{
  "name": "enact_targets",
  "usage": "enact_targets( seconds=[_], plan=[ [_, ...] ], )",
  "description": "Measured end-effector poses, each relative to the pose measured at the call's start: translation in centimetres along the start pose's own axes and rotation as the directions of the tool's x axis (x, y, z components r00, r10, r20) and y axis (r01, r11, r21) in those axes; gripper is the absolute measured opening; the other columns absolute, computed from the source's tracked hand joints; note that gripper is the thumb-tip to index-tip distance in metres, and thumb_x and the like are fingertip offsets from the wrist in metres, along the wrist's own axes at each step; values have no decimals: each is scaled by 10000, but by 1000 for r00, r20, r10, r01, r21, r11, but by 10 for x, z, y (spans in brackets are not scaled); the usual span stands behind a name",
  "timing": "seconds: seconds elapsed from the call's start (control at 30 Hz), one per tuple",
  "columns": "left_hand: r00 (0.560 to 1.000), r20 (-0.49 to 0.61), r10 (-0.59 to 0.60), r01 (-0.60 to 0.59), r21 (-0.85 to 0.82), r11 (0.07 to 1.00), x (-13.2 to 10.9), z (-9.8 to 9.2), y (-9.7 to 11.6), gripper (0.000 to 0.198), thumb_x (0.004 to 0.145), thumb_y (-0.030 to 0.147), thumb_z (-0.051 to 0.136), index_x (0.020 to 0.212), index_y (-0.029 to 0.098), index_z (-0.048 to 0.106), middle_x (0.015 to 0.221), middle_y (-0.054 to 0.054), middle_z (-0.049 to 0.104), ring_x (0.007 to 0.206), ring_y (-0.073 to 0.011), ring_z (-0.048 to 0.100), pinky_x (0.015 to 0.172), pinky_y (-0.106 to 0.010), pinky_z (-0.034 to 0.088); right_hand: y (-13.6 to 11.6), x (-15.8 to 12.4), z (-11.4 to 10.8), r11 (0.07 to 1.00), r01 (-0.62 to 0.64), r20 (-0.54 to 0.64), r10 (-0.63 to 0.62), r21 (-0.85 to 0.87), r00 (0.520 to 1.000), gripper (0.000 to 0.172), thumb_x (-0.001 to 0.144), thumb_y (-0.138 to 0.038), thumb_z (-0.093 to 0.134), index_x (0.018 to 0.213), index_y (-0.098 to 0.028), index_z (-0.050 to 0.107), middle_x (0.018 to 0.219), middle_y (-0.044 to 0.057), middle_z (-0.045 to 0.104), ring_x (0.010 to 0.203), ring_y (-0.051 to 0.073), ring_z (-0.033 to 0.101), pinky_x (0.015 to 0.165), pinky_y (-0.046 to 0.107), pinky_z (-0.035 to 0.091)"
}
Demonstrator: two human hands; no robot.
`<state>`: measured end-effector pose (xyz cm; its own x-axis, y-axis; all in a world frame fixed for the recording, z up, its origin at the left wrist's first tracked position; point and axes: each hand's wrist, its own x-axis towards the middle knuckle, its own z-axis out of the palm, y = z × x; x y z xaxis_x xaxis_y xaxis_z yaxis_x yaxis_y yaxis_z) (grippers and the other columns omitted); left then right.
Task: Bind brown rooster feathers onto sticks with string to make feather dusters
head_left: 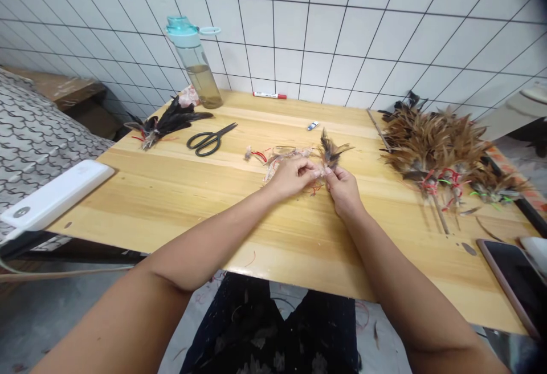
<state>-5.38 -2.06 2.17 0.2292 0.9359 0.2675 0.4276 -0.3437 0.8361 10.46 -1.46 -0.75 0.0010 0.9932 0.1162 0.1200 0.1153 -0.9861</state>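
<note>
Between my two hands, near the middle of the table, a small bunch of brown and dark feathers (330, 151) points up and away from me. My right hand (343, 187) pinches its pale quill end. Thumb and fingers of my left hand (293, 177) are closed at the same end, beside the right fingertips; whatever fine piece they grip is too small to name. Loose feather scraps and red string bits (258, 156) lie behind and under my left hand. Black-handled scissors (208, 141) rest on the table to the left of the scraps.
Black feathers (168, 123) lie at the back left near a water bottle (199, 72). A large pile of tied brown feathers (436, 140) covers the right side. A marker (269, 95), a phone (510, 277) and a white power strip (60, 191) are on the wooden table (273, 243).
</note>
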Motion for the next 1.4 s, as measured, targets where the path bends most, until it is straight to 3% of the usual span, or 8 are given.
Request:
enact_targets(
  seconds=[0.2,0.37,0.73,0.87,0.97,1.1,1.23,1.4],
  plan=[
    [998,-20,-63,60,-127,990,1,4,-6,76,752,210,671,757,138,650,715,12,608,639,-95,510,614,-220,389,7,0,0,996,43,31,-40,-84,999,271,726,-457,602,694,-188,600,683,0,607,696,156,521,692,294,435],
    [997,-42,-66,57,-190,980,3,4,-10,50,748,179,636,717,140,636,665,20,600,614,-92,501,597,-217,380,3,-2,-1,987,44,44,-37,-155,998,284,713,-459,633,631,-191,591,634,4,577,658,161,502,654,296,410],
    [1000,-29,-2,-7,-304,953,3,5,-10,97,783,225,645,829,144,672,793,-15,662,705,-108,573,688,-235,456,-2,-2,2,999,-38,71,36,32,997,318,637,-482,727,668,-199,585,590,-30,524,596,125,461,584,267,391],
    [981,-153,116,-108,56,993,10,-34,-18,190,815,202,621,989,176,693,967,-57,662,883,-165,604,832,-308,488,-2,0,-1,999,-45,44,44,17,998,324,652,-497,698,704,-192,602,615,-21,536,599,121,448,566,260,367],
    [953,-245,179,-45,469,882,16,-87,-35,208,821,136,581,974,190,711,993,-79,635,1018,-219,567,956,-381,438,-4,1,-3,998,-61,22,61,22,998,346,639,-502,693,765,-186,629,661,-8,577,599,120,437,553,259,351],
    [991,-129,39,62,691,721,14,-139,-71,214,766,106,593,891,191,743,886,-77,616,907,-227,568,904,-375,433,-4,2,-3,998,-63,49,63,11,997,379,649,-522,679,816,-184,639,704,3,606,596,122,423,556,267,341],
    [999,49,20,-48,681,731,6,-148,-96,268,740,100,582,917,202,756,865,-78,623,845,-215,551,847,-335,420,-1,2,-4,998,-39,53,42,-47,998,382,665,-547,662,792,-189,628,639,-15,551,590,129,406,567,277,333],
    [999,-11,45,-27,659,752,3,-140,-103,111,762,137,590,754,182,692,872,-87,608,877,-227,532,859,-357,413,-2,0,-5,995,-24,41,28,-98,999,322,706,-514,645,732,-196,601,555,-35,471,572,128,391,565,271,328]
  ],
)
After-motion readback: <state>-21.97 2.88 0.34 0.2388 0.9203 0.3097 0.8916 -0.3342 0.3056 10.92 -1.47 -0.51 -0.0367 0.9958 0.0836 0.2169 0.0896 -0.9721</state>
